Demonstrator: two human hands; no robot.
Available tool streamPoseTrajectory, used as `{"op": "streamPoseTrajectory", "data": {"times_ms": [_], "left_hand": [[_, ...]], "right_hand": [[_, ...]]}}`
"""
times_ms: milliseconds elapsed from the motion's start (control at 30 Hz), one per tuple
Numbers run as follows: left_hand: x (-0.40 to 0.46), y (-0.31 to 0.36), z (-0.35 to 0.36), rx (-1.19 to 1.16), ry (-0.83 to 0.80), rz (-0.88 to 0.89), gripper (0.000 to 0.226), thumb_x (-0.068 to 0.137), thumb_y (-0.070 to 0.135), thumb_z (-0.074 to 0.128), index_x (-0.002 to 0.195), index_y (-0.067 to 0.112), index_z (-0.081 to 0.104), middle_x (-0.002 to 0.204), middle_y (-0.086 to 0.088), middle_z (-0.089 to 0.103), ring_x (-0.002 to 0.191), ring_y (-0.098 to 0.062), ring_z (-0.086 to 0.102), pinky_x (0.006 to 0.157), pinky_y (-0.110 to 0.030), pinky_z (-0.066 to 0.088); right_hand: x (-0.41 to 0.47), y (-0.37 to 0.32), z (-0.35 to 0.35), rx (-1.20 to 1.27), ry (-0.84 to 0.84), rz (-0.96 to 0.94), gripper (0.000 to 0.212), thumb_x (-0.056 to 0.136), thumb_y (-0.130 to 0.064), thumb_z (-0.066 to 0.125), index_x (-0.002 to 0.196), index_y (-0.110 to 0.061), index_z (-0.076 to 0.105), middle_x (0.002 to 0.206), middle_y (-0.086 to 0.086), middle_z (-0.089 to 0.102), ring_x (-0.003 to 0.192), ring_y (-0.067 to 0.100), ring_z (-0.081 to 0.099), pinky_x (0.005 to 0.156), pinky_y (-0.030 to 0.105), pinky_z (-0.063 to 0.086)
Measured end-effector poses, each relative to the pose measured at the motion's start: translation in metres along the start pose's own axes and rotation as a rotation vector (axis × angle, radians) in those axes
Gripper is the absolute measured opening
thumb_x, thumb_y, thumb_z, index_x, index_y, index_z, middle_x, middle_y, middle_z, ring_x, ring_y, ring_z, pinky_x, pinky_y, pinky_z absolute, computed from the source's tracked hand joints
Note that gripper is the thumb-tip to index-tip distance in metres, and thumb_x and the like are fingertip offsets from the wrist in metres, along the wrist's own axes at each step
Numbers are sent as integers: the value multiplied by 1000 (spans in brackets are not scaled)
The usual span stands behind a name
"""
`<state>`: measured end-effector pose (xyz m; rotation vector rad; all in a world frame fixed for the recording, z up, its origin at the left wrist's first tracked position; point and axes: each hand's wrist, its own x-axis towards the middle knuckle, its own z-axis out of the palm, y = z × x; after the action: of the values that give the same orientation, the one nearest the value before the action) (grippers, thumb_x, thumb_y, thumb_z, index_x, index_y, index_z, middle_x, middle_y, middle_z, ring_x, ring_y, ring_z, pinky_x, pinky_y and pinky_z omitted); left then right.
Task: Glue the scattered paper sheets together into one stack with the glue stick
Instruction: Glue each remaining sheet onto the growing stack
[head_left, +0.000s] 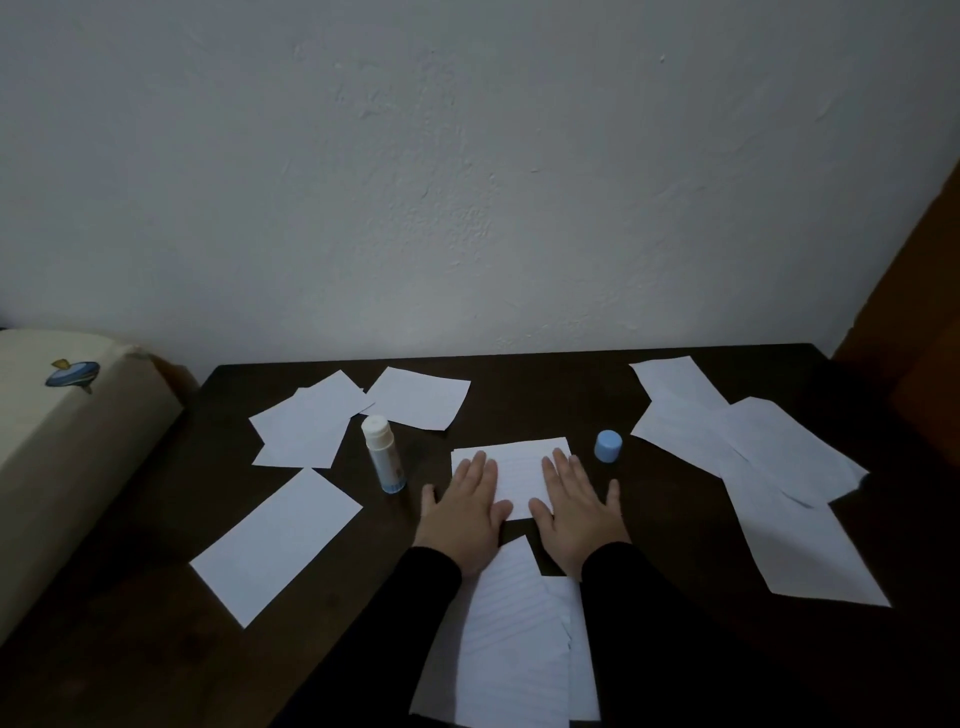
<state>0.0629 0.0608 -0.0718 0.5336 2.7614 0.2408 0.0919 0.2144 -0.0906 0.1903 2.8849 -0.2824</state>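
Hands, left (467, 512) and right (574, 512), fingers straight, flat on lined sheet (519, 467); uncapped glue stick (383, 460) label unreadable.

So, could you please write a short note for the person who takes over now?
Hands: left hand and right hand lie flat, pressing the middle sheet; they hold nothing.
Things: the glue stick stands uncapped left of that sheet, its blue cap to the right. Loose sheets lie at left, far left, right and near edge.
Done: the middle sheet is being pressed down.
Left: glue the scattered sheets onto it, then cap the glue.
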Motion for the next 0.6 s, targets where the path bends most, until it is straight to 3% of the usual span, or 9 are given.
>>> {"op": "streamPoseTrajectory", "data": {"times_ms": [433, 533, 600], "left_hand": [[-10, -7, -1, -93, 45, -153, 56, 105, 36, 24, 155, 21, 3, 163, 4, -3, 149, -15, -2, 119, -49, 4], [-20, -20, -5, -110, 87, -112, 53, 105, 32, 28, 154, 20, 13, 163, 3, 7, 149, -16, 6, 119, -42, 11], [-33, -24, -8, -297, 185, -107, 46, 103, 32, 37, 147, 17, 36, 155, 2, 34, 144, -18, 28, 115, -32, 23]], "right_hand": [[-14, -1, -2, 41, -21, 125, 67, 99, -52, 16, 152, -18, -9, 159, -2, -16, 146, 17, -15, 114, 58, -3], [-14, -1, -2, 38, -13, 121, 68, 99, -51, 16, 152, -16, -7, 160, 0, -15, 146, 18, -14, 114, 59, -1], [-12, -4, -7, 27, 0, 130, 67, 99, -49, 20, 153, -15, -2, 161, 2, -8, 147, 20, -9, 114, 60, 1]]}}
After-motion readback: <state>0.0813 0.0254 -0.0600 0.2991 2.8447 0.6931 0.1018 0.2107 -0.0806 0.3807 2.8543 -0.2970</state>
